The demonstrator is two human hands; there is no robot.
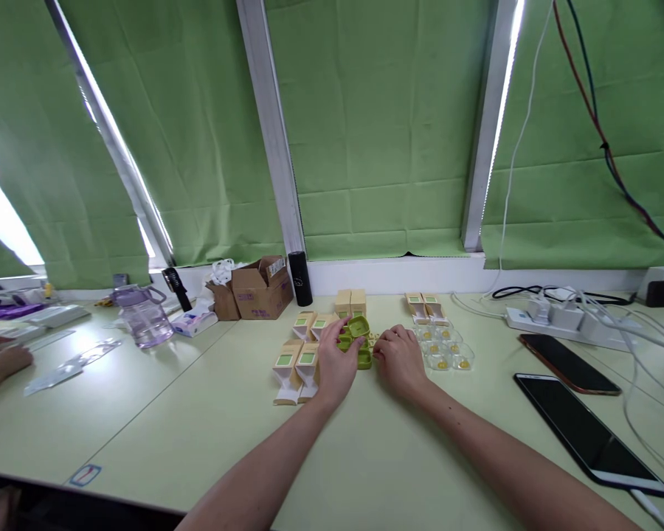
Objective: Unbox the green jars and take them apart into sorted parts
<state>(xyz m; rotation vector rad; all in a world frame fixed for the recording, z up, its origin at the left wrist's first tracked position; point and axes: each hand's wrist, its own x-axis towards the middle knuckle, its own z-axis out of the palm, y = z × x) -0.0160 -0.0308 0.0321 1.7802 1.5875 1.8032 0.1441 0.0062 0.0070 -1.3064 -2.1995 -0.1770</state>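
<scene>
My left hand (336, 360) is closed on a small green square case (358, 326), holding it tilted between thumb and fingers. Under it, more green cases (364, 360) lie on the table, partly covered by the hand. To the right, my right hand (401, 358) rests low with its fingertips together beside some tiny yellowish pieces (372, 339). Whether a piece is between those fingers cannot be made out. Clear plastic cups (438, 346) with yellow bits inside stand just right of that hand. Opened tan boxes with green labels (296, 369) lie left of my left hand.
Closed tan boxes (350, 301) and further opened boxes (426, 307) stand behind. Two phones (589, 431), a power strip (569, 324) and loose cables occupy the right. A cardboard carton (261, 289), black cylinder (299, 279) and purple bottle (144, 317) are leftward; another person's hand (5, 363) is far left.
</scene>
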